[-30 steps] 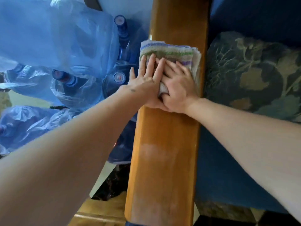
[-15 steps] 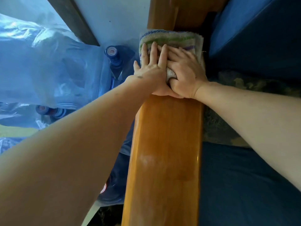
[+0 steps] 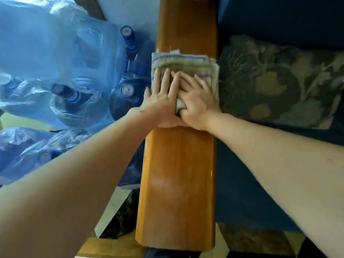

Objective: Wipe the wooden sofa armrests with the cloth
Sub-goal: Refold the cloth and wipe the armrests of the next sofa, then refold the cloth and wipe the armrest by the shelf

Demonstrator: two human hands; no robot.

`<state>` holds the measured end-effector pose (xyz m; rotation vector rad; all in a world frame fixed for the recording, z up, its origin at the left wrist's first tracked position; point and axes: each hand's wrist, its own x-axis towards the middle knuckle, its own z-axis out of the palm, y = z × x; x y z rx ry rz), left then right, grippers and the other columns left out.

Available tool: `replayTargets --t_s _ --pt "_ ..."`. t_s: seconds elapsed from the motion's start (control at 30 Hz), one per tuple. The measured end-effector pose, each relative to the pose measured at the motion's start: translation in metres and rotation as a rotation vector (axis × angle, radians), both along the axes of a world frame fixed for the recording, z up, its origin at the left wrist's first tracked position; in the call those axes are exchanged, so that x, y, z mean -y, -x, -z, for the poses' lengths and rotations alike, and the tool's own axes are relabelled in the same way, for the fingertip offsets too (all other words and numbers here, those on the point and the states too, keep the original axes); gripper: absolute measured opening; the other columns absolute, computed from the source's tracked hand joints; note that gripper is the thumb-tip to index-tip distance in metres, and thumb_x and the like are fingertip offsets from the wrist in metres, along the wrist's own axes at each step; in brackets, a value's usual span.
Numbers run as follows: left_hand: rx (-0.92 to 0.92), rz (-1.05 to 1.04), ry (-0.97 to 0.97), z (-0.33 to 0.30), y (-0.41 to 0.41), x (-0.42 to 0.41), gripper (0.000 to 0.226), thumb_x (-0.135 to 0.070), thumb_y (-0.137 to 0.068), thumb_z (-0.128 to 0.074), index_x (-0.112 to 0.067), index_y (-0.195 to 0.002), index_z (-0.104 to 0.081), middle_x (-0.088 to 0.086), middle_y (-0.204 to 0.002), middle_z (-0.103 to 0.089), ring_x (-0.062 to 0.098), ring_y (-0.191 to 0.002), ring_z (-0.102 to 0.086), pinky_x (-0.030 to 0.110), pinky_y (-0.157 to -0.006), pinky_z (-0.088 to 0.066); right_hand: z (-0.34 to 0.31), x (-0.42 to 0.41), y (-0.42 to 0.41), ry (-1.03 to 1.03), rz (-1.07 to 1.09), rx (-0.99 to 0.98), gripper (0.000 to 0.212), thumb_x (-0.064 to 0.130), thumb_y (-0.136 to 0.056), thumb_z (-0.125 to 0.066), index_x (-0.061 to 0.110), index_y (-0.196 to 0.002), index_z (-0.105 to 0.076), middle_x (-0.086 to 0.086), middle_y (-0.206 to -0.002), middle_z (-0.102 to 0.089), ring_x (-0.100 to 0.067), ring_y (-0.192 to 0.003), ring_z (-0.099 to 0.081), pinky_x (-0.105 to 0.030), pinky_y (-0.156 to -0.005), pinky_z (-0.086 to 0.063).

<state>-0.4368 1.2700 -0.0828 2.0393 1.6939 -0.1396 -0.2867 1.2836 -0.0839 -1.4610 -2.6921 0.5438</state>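
- The folded cloth (image 3: 184, 65), pale with green and blue stripes, lay flat across the top of the wooden armrest (image 3: 176, 174), spanning it from edge to edge, a little past the middle of its length as seen from the head camera
- The left hand (image 3: 160, 101) pressed palm-down on the cloth's left part, fingers straight and spread, gripping nothing
- The right hand (image 3: 197, 103) lay just beside it, touching it, fingers stretched forward over the cloth; a bunched bit of fabric showed between thumb and palm, so this hand seemed to pinch the cloth's near edge
- Both forearms reached in from the lower corners and met over the armrest
- A duller, paler patch showed on the glossy wood nearer the camera
- To the right of the armrest sat a patterned cushion (image 3: 279, 81) with leaf shapes, resting on the dark blue seat (image 3: 242, 192)
- To the left, below the armrest, stood several large water bottles (image 3: 128, 97) with blue caps, wrapped in blue plastic bags (image 3: 46, 53)
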Motion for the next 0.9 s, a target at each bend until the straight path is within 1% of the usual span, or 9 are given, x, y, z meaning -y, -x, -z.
replayTargets --t_s 0.17,0.3,0.37,0.43,0.53,0.63,0.73,0.83,0.9 --pt "-0.069 0.082 0.043 -0.005 0.007 0.151 0.139 -0.092 -0.06 -0.042 -0.026 -0.149 0.041 0.008 -0.169 0.025 0.035 -0.152 0.03 0.065 -0.123 -0.012 -0.005 0.157 0.003 0.075 0.022 -0.064 0.085 0.037 -0.086 -0.058 0.023 -0.164 -0.028 0.002 -0.173 -0.021 -0.017 -0.16 -0.005 -0.04 -0.129 0.005" --pt "-0.117 0.175 0.15 -0.016 0.004 0.261 0.13 -0.078 -0.077 -0.052 -0.028 -0.137 0.052 0.008 -0.168 0.027 0.035 -0.152 0.029 0.058 -0.126 -0.013 -0.01 0.274 -0.001 0.19 0.089 -0.096 0.083 0.036 -0.091 -0.052 0.023 -0.166 -0.019 0.004 -0.175 -0.014 -0.013 -0.161 0.001 -0.036 -0.128 0.013" --pt "-0.073 0.175 0.141 -0.032 -0.001 0.299 0.118 -0.054 -0.089 -0.058 -0.033 -0.146 0.043 0.002 -0.167 0.026 0.032 -0.154 0.025 0.054 -0.127 -0.014 -0.026 0.314 -0.006 0.225 0.157 -0.116 0.074 0.034 -0.099 -0.047 0.025 -0.166 -0.017 0.007 -0.174 -0.015 -0.011 -0.16 0.002 -0.034 -0.127 0.016" --pt "0.063 0.093 0.108 -0.05 -0.008 0.315 0.1 -0.024 -0.093 -0.061 -0.028 -0.162 0.011 0.002 -0.172 0.005 0.03 -0.159 0.008 0.047 -0.126 -0.02 -0.047 0.33 -0.007 0.33 0.328 -0.197 0.062 0.03 -0.104 -0.043 0.028 -0.164 -0.027 0.007 -0.171 -0.026 -0.013 -0.16 -0.009 -0.034 -0.129 0.007" --pt "0.391 -0.295 -0.02 -0.09 -0.03 0.307 0.077 -0.008 -0.089 -0.066 -0.019 -0.158 -0.033 0.003 -0.159 -0.044 0.023 -0.148 -0.039 0.034 -0.118 -0.036 -0.105 0.319 -0.013 0.6 0.733 -0.547 0.048 0.018 -0.102 -0.046 0.042 -0.141 -0.06 0.008 -0.147 -0.059 -0.015 -0.141 -0.047 -0.036 -0.122 -0.034" --pt "0.671 -0.718 -0.049 -0.144 -0.057 0.297 0.08 -0.022 -0.086 -0.078 -0.02 -0.154 -0.036 0.005 -0.149 -0.051 0.022 -0.137 -0.05 0.045 -0.113 -0.044 -0.172 0.315 -0.047 0.78 1.016 -1.042 0.045 0.012 -0.103 -0.053 0.047 -0.092 -0.081 0.019 -0.101 -0.079 0.005 -0.102 -0.069 -0.021 -0.089 -0.054" --pt "0.91 -1.039 0.096 -0.187 -0.076 0.297 0.078 -0.046 -0.084 -0.078 -0.022 -0.147 -0.038 0.004 -0.138 -0.058 0.025 -0.122 -0.061 0.049 -0.105 -0.051 -0.224 0.33 -0.093 0.943 1.298 -1.345 0.016 0.024 -0.1 -0.065 0.018 -0.109 -0.077 -0.01 -0.107 -0.081 -0.026 -0.098 -0.076 -0.039 -0.086 -0.057" --pt "0.817 -1.013 0.207 -0.221 -0.105 0.316 0.062 -0.055 -0.094 -0.061 -0.016 -0.14 -0.047 0.004 -0.132 -0.06 0.023 -0.114 -0.059 0.043 -0.1 -0.049 -0.279 0.361 -0.14 0.99 1.393 -1.589 0.031 0.03 -0.096 -0.068 0.004 -0.112 -0.075 -0.02 -0.106 -0.079 -0.036 -0.091 -0.079 -0.049 -0.087 -0.057" --pt "0.864 -0.996 0.351 -0.239 -0.134 0.327 0.055 -0.058 -0.096 -0.056 -0.013 -0.128 -0.056 0.01 -0.127 -0.066 0.028 -0.111 -0.063 0.049 -0.103 -0.05 -0.314 0.381 -0.171 0.962 1.413 -1.722 0.037 0.033 -0.097 -0.066 0.002 -0.115 -0.074 -0.023 -0.11 -0.078 -0.039 -0.093 -0.078 -0.052 -0.091 -0.055"
